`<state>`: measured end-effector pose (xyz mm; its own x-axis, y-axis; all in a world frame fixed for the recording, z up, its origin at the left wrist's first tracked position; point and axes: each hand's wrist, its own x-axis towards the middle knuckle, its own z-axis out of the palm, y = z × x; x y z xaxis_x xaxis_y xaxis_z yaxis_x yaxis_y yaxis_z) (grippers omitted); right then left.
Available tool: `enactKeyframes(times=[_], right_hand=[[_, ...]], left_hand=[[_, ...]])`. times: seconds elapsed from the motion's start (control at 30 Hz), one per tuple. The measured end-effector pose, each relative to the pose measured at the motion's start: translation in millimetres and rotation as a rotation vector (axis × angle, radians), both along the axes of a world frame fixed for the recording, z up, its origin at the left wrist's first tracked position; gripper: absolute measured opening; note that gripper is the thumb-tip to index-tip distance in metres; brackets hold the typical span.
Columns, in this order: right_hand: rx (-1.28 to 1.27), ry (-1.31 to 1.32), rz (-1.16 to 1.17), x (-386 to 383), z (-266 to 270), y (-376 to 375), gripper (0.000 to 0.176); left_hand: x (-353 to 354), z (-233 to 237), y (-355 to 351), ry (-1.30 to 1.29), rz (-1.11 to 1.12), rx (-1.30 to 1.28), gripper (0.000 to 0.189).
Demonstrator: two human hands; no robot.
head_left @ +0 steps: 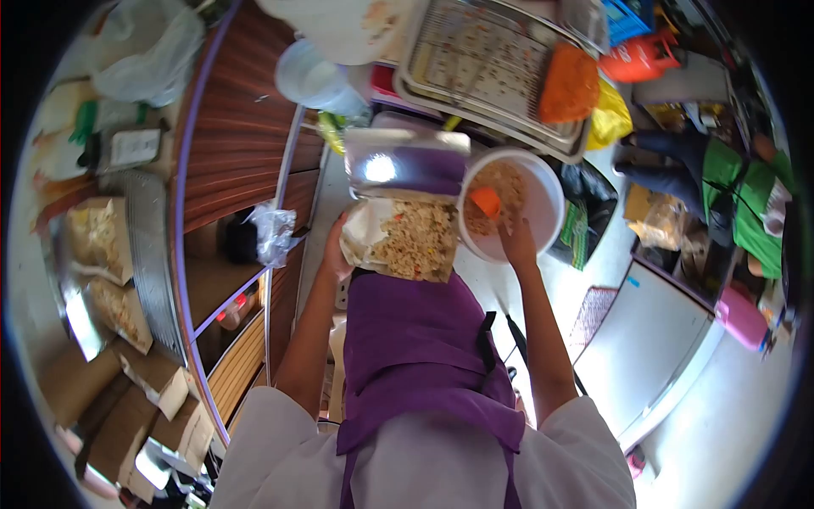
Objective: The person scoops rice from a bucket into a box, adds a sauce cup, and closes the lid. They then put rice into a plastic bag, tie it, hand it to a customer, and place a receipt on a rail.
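- Purple apron [415,339] fills the view nearest us, and our two bare arms reach forward past it on either side.
- Our left hand [337,246] holds up the paper wrap [360,222]. Its fingers are curled under the wrap's left edge, so we see little of them.
- On the wrap lies a heap of fried rice [415,239], spread toward the wrap's right half, on the side of the bowl.
- Our right hand [517,242] hangs over the near rim of the white bowl [549,182]. Its fingers are narrow and seem to be closed on the orange scoop [486,202], though the grip itself is too small to make out.
- The scoop sits inside the bowl at its left side, on the bowl rice [511,180], its broad end toward the wrap.
- The relation that counts: the wrap lies directly left of the scoop, its right edge touching or just beside the bowl's rim. The right hand is much the nearer to both the scoop and the bowl.
- A shiny sheet [407,165] lies just beyond the wrap, and a metal tray [475,51] stands farther off.
- Another person in green [746,199] is well apart on the right.
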<state>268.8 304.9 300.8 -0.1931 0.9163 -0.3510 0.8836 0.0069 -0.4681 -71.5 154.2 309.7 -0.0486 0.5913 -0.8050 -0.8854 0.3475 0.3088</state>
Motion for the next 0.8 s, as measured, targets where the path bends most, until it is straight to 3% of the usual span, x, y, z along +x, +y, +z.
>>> enactKeyframes(times=[0.17, 0.23, 0.3, 0.33, 0.37, 0.47, 0.53, 0.57, 0.63, 0.8], right_hand=[[-0.019, 0.313, 0.304, -25, 21, -7, 0.029], [-0.493, 0.377, 0.235, -51, 64, -15, 0.031], [-0.706, 0.486, 0.242, -71, 77, -26, 0.033], [-0.761, 0.531, 0.272, -86, 89, -29, 0.033], [-0.815, 0.569, 0.300, -108, 109, -33, 0.034], [-1.020, 0.673, 0.410, -175, 158, -41, 0.037], [-1.071, 0.755, 0.584, -228, 188, -46, 0.040], [-1.105, 0.777, 0.651, -256, 202, -49, 0.041], [-1.121, 0.834, 0.765, -310, 230, -59, 0.044], [-1.074, 0.958, 0.850, -417, 256, -96, 0.041]], left_hand=[[-6, 22, -55, 0.053, 0.218, 0.069, 0.059], [-10, 82, -66, 0.065, 0.285, -0.037, 0.058], [-16, 131, -87, -0.002, 0.423, 0.024, 0.056], [-20, 142, -100, -0.012, 0.535, 0.080, 0.055], [-21, 188, -100, 0.052, 0.639, 0.037, 0.055], [-43, 201, -137, 0.214, 0.889, 0.237, 0.056], [-57, 251, -143, 0.317, 1.038, 0.200, 0.056], [-74, 235, -160, 0.394, 1.126, 0.289, 0.050], [-98, 251, -174, 0.525, 1.167, 0.344, 0.048], [-162, 251, -210, 0.478, 1.270, 0.287, 0.049]])
